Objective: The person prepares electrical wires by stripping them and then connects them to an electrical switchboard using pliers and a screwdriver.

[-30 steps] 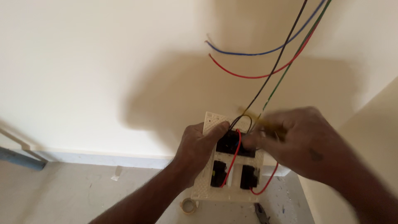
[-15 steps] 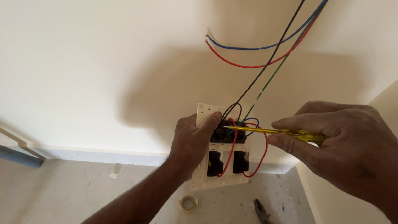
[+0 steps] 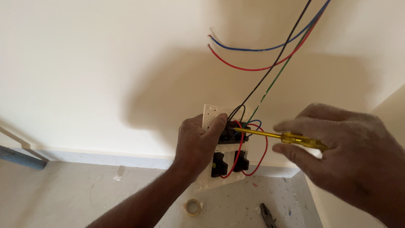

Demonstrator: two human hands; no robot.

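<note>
My left hand (image 3: 198, 141) grips a white switch plate (image 3: 213, 114) seen from its back, with black switch modules (image 3: 219, 164) and short red wire loops (image 3: 263, 154) on it. My right hand (image 3: 350, 150) holds a yellow-handled screwdriver (image 3: 295, 137) whose thin shaft reaches left, with its tip at the upper black modules beside my left thumb. Black (image 3: 270, 67) and green (image 3: 274, 84) wires run from the upper right down into the plate. A blue wire (image 3: 261, 48) and a red wire (image 3: 253, 68) hang in loops with free ends near the wall.
A cream wall (image 3: 84, 63) fills the background with a white skirting (image 3: 105, 157) below. On the dusty grey floor lie a small roll of tape (image 3: 193, 207) and black pliers (image 3: 268, 214). A blue-grey pipe (image 3: 19, 157) sits at the far left.
My right hand has pulled back to the right, so the screwdriver shaft now shows in full. The view has shifted slightly; my left hand keeps hold of the plate.
</note>
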